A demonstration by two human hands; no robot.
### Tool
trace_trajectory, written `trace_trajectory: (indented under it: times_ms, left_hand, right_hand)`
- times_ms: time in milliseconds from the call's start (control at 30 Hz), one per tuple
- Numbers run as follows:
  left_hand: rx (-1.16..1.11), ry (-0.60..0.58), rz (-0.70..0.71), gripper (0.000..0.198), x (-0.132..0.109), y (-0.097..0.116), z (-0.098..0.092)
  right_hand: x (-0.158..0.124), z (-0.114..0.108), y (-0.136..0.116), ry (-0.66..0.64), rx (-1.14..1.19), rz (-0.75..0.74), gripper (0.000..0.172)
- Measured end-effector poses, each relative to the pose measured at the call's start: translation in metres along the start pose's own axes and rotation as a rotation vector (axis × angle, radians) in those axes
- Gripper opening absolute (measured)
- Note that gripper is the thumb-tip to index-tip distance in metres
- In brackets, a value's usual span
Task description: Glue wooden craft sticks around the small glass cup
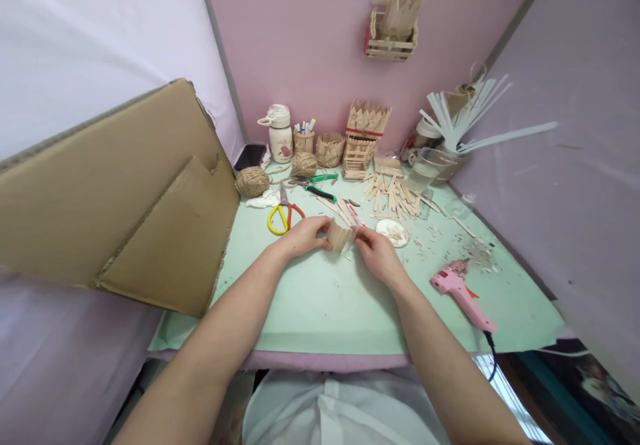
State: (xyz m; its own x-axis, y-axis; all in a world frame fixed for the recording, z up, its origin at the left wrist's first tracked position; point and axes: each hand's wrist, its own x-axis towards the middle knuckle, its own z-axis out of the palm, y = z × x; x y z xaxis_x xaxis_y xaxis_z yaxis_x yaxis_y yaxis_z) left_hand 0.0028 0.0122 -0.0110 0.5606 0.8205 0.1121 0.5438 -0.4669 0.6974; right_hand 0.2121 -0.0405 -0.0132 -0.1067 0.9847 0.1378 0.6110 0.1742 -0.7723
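My left hand [314,233] is closed on the left edge of a small panel of craft sticks [339,235], standing side by side above the table. My right hand [375,248] is closed at the panel's right side, where something clear, perhaps plastic, shows; its exact shape is hard to make out. Just behind the panel lie loose craft sticks [342,210] and a pink pen-like tool [354,214]. Right of my right hand sits a small white dish [393,233] with wood bits. Scissors [286,217] with yellow and orange handles lie left of the panel.
A pink glue gun [463,293] lies at the right, its cord over the front edge. Cardboard [165,231] stands at the left. Behind are twine balls [253,181], pliers [320,193], a bottle [280,135], stick-made holders [330,149], a stick pile [395,196] and a plastic cup [427,168].
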Motion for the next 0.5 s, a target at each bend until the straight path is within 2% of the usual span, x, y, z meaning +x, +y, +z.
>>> trace_trajectory:
  times_ms: [300, 500]
  left_hand:
    - [-0.048, 0.007, 0.018, 0.034, 0.0017, -0.0036, 0.0031]
    - [-0.045, 0.006, 0.005, 0.038, 0.002, -0.0035, 0.0035]
  right_hand:
    - [0.0001, 0.0018, 0.0039, -0.004, 0.04, 0.005, 0.042]
    - [0.0005, 0.003, 0.0044, -0.001, 0.023, 0.01, 0.041]
